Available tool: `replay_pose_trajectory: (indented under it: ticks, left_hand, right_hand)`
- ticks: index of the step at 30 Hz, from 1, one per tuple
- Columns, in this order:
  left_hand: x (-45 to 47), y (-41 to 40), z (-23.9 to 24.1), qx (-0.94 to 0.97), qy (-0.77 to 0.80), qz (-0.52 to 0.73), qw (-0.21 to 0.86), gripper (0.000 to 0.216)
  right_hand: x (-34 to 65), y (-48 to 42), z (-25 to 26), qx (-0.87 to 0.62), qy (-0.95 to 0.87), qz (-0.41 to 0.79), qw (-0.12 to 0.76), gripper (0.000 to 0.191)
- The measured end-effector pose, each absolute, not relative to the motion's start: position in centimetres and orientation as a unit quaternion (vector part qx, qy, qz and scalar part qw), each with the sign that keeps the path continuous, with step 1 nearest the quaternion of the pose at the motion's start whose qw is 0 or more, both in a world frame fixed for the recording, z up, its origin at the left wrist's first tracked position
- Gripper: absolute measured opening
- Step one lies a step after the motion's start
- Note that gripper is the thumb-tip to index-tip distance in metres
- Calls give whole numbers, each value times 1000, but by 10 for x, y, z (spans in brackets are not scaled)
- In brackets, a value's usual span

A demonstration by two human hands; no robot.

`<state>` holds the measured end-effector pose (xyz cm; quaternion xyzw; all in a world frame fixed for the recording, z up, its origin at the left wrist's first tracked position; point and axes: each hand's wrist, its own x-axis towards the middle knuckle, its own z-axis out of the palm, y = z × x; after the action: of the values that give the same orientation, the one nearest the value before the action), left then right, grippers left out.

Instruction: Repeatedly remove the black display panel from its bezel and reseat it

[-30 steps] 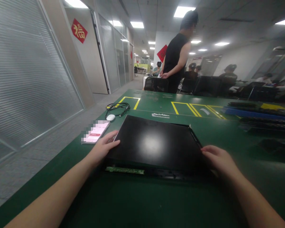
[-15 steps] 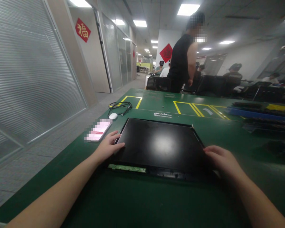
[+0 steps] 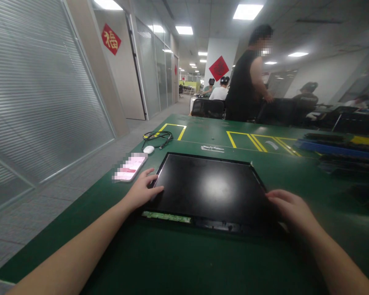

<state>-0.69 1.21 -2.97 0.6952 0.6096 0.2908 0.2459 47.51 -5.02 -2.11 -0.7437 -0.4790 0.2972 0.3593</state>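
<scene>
A black LCD screen panel (image 3: pixel 199 188) lies face up on the green table, with a glossy light reflection on it. A strip of green circuit board (image 3: pixel 166 217) shows along its near edge. My left hand (image 3: pixel 143 189) grips the left edge, its thumb lying on the screen face and its fingers along the frame's side. At the right edge, my right hand (image 3: pixel 290 205) pinches the frame between thumb and fingers; the fingertips beneath are hidden.
Left of the panel are a phone (image 3: pixel 130 167), a white mouse (image 3: pixel 148 150) and a coiled black cable (image 3: pixel 157 139). Dark parts and a blue tray (image 3: pixel 340 148) stand at the right. Yellow tape marks the table (image 3: pixel 196 262). Beyond it stands a person (image 3: pixel 242 86) near chairs.
My hands keep their places on the screen panel, which looks unmoved on the table. The view has shifted slightly. The standing person has bent an arm forward toward a chair.
</scene>
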Motion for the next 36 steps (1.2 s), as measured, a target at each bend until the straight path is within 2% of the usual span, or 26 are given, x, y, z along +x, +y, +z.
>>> replay_pose_trajectory:
  ticks: [6,10,13,21,36]
  left_hand:
    - [-1,6,-26,704,603,292,235,58]
    - [1,-2,-13,739,578,282,201,60]
    - [-4,-6,-2,794,530,223,197,58]
    - [-20,-9,9,831,484,141,234,68]
    - [-20,-10,13,833,474,151,243,68]
  right_hand:
    - [474,-50,-20,-756,-472,296,343,34]
    - [472,-51,-17,-773,-495,247,311,32]
    - [470,-52,-15,-772,-513,219,304,32]
    - [467,-54,-9,-782,-510,210,290,33]
    - [471,-53,-18,-778,-515,213,291,33]
